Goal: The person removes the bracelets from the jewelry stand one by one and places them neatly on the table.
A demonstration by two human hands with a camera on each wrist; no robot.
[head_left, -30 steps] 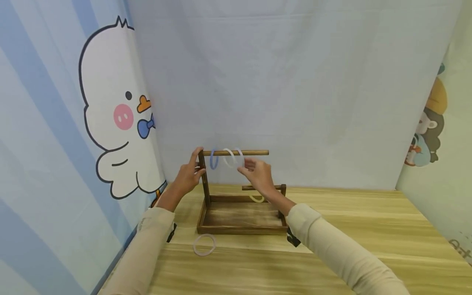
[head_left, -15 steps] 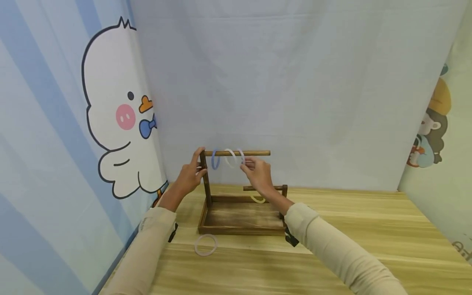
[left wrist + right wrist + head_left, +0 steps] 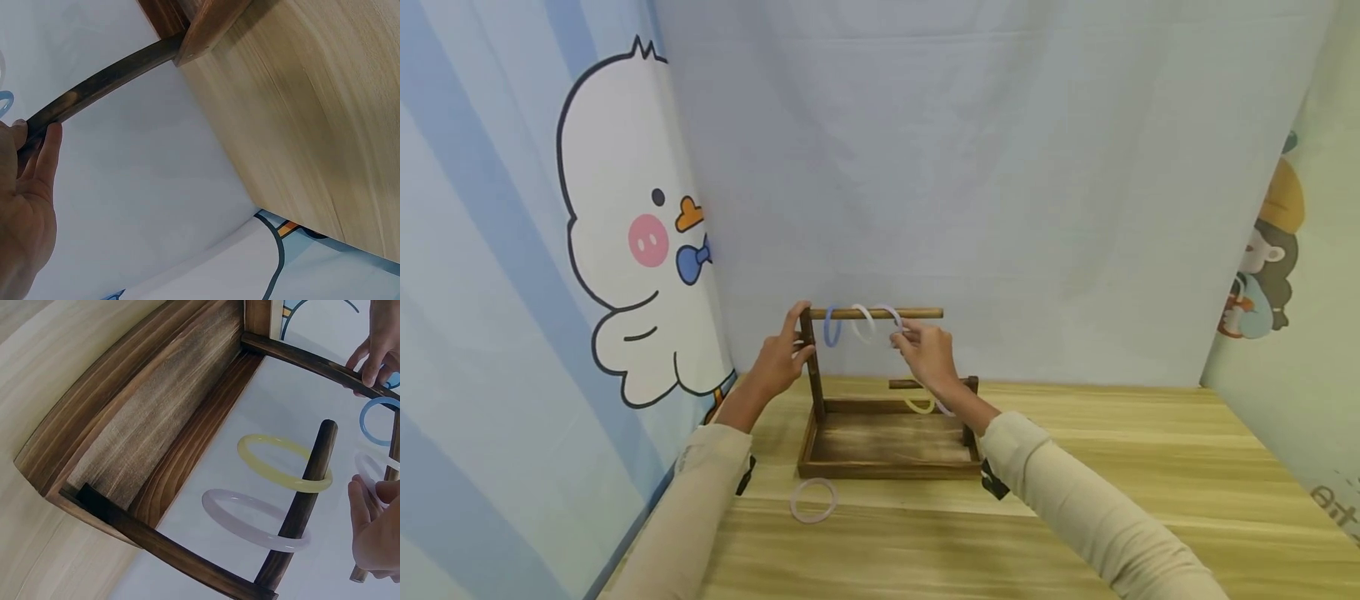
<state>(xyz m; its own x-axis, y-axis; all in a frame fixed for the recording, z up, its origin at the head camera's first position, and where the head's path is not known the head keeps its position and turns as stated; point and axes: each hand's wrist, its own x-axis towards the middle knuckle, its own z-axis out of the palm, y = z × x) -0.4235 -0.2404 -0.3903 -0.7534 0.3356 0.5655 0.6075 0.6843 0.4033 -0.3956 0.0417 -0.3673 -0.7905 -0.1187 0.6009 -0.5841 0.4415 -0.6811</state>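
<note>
Seems I'm mid-hang here: my right hand [image 3: 928, 354] pinches a lilac ring [image 3: 893, 312] that looks looped around the upper bar [image 3: 925, 313], just right of the white ring [image 3: 870, 318] and blue ring [image 3: 828, 327]. Left hand [image 3: 781, 360]'s clamped on the left post [image 3: 815, 379]. Next move, I'd guess, calls for a clean release, then reaching near-left for the pink ring [image 3: 813, 522] on the bench [image 3: 1112, 467].

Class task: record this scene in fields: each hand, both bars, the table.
Left hand: grips tall brown wooden post
Right hand: holds pale lilac round ring, seemingly around upper wooden bar
Upper bar also: round blue ring, round white ring
Lower wooden bar: glossy round yellow ring, second lilac ring
Wood-grain table: pale pink round ring, lying before brown wooden tray
</note>
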